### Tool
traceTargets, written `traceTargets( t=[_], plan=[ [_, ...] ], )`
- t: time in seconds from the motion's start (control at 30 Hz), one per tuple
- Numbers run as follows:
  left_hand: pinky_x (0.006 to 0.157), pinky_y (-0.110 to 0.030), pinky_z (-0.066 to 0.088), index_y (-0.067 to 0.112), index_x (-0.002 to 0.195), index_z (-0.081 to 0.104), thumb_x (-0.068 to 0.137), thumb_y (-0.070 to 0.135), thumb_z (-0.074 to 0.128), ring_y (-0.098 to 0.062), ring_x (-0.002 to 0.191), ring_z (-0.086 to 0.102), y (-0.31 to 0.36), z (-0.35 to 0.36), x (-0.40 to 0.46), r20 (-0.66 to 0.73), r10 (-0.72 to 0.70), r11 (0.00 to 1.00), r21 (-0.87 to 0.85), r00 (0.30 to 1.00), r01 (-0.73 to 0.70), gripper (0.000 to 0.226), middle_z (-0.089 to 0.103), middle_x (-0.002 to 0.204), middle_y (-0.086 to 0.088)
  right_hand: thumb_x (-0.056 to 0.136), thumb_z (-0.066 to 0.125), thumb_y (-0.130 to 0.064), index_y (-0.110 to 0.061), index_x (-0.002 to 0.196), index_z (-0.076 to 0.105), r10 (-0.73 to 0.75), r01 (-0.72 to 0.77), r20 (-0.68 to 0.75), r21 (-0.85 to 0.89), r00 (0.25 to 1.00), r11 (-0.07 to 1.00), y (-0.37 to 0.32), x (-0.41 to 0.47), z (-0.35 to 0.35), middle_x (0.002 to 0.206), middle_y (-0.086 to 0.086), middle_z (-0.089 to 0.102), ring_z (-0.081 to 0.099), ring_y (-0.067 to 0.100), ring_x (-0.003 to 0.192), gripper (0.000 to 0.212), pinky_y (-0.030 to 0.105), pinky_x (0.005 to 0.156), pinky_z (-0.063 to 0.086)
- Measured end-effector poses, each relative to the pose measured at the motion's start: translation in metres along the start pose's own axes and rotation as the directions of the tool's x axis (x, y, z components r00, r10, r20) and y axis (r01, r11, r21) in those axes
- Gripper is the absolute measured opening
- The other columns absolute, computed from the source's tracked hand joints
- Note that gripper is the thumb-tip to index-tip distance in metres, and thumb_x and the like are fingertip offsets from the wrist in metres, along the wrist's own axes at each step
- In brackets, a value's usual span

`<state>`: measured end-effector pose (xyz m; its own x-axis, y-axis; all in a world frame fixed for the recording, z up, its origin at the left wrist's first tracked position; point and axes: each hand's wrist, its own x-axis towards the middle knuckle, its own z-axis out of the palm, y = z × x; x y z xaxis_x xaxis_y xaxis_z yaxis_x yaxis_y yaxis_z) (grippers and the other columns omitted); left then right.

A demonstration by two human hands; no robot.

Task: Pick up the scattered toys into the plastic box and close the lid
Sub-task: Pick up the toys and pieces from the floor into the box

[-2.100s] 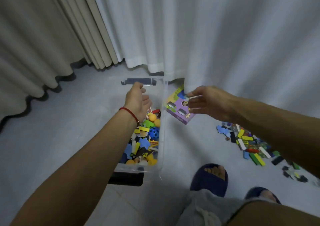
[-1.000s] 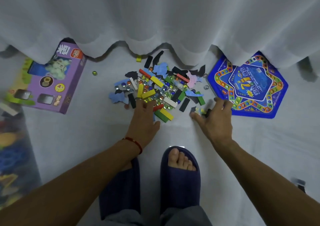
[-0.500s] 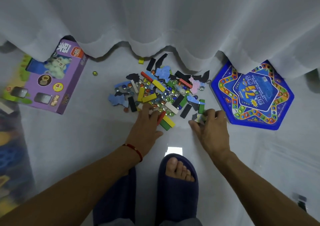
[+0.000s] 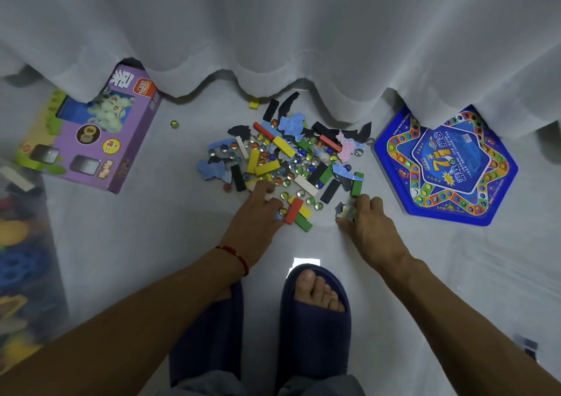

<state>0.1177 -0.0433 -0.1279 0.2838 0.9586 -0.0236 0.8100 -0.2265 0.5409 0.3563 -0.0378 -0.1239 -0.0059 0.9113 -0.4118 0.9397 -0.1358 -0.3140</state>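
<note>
Both my hands are in the toy pile on the floor.
My left hand (image 4: 258,216) curls its fingers on small pieces I think (hard to see); my right hand (image 4: 368,222) pinches a little piece (image 4: 344,210). The toys (image 4: 288,158) lie between the purple box (image 4: 91,140) and blue board (image 4: 446,165); the plastic box (image 4: 21,243) sits far left.

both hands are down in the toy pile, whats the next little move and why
Probably close both hands on what they touch and lift. The left hand curls over blocks and marbles at the pile's near edge, the right hand pinches small pieces, and the plastic box waits at far left.
</note>
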Motion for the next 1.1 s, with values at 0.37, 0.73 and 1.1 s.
traceTargets(
  t=[0.37, 0.73, 1.1],
  plan=[
    [0.081, -0.025, 0.048, 0.001, 0.095, 0.071, 0.074, -0.006, 0.072, -0.028, 0.089, 0.061, 0.007, -0.003, 0.006, 0.006, -0.067, 0.998, -0.002, 0.998, 0.067, 0.022, 0.057, 0.119, -0.02, 0.104, 0.045, -0.025, -0.008, 0.128, 0.041, -0.121, 0.126, 0.061, -0.092, 0.991, 0.988, -0.011, -0.001, 0.001, 0.117, 0.013, 0.052, 0.058, 0.018, 0.082, 0.029, 0.031, 0.078, 0.056],
    [0.087, -0.024, 0.045, 0.009, 0.118, 0.064, 0.071, -0.009, 0.067, -0.021, 0.104, 0.053, 0.001, -0.015, -0.016, -0.25, -0.209, 0.961, -0.233, 0.946, 0.15, 0.05, 0.057, 0.117, -0.011, 0.094, 0.064, -0.029, -0.013, 0.135, 0.034, 0.079, -0.083, 0.047, 0.085, 0.996, 0.993, -0.014, 0.001, -0.004, 0.113, 0.013, 0.056, 0.063, 0.028, 0.088, 0.053, 0.038, 0.074, 0.055],
    [0.074, -0.028, 0.046, 0.017, 0.101, 0.054, 0.088, 0.001, 0.05, -0.016, 0.087, 0.053, 0.015, -0.007, -0.017, -0.046, -0.428, 0.834, -0.404, 0.902, 0.375, 0.021, 0.055, 0.094, 0.002, 0.072, 0.047, -0.015, -0.006, 0.089, 0.058, 0.064, -0.264, 0.353, 0.797, 0.933, -0.543, -0.013, -0.027, -0.023, 0.083, 0.012, 0.054, 0.054, 0.019, 0.068, 0.023, 0.021, 0.049, 0.048]
  ],
)
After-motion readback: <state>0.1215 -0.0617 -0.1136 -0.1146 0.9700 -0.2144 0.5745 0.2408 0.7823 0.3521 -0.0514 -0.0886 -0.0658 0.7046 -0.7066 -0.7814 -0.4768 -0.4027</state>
